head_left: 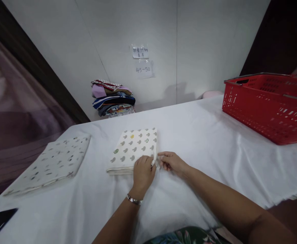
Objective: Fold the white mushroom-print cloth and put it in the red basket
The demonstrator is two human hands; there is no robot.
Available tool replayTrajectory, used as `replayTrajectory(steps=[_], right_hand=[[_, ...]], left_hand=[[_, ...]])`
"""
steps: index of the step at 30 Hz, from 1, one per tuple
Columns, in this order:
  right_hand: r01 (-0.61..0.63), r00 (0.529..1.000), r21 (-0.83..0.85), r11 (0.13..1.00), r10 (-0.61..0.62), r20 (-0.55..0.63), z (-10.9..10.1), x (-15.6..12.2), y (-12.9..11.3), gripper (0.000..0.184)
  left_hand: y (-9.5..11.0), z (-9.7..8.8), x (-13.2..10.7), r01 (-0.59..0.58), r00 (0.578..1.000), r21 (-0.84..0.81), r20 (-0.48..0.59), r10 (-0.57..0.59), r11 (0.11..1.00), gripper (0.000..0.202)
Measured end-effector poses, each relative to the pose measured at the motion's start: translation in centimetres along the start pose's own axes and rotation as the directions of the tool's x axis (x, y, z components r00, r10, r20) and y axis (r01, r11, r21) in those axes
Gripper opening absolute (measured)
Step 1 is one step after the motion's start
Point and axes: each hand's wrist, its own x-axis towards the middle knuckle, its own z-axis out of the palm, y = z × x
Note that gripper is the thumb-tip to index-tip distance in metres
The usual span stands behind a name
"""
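Folded cream mushroom-print cloth (135, 145): flat on the white-draped bench (196, 132), between a folded white dark-printed cloth (59, 157) and a red plastic basket (257, 115).
Left hand (143, 171): on its near right corner; grip curled, hold unclear.
Right hand (173, 162): at its right edge; grip nearly closed, cannot tell whether pinching it.

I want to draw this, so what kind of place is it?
Maybe a workroom or shop corner for cloth, though I can't be sure. There's a pile of folded fabrics near the wall, a mushroom-print cloth on a white-covered table, and a red basket.
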Motion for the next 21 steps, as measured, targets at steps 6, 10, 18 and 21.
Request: replayTrajectory(steps=[6,10,18,21], right_hand=[[0.108,0.991,-0.068,0.992,-0.113,-0.073,0.1,0.8,0.6,0.025],[0.151,0.983,-0.083,0.985,-0.158,-0.098,0.4,1.5,0.8,0.024],[0.167,0.985,-0.159,0.973,-0.170,-0.003,1.3,1.2,0.5,0.017],[0.154,0.988,-0.164,0.974,-0.156,0.004,1.4,1.1,0.4,0.015]], left_hand=[[0.2,-0.3,-0.2,0.017,1.000,-0.045,0.013,-0.016,0.999,0.011],[-0.1,-0.2,-0.2,0.038,0.999,-0.132,-0.021,-0.041,0.991,0.016],[-0.4,0.3,-0.4,-0.003,0.999,-0.139,-0.046,-0.004,0.990,0.022],[-0.5,0.5,-0.5,-0.016,0.999,-0.133,-0.040,0.011,0.991,0.024]])
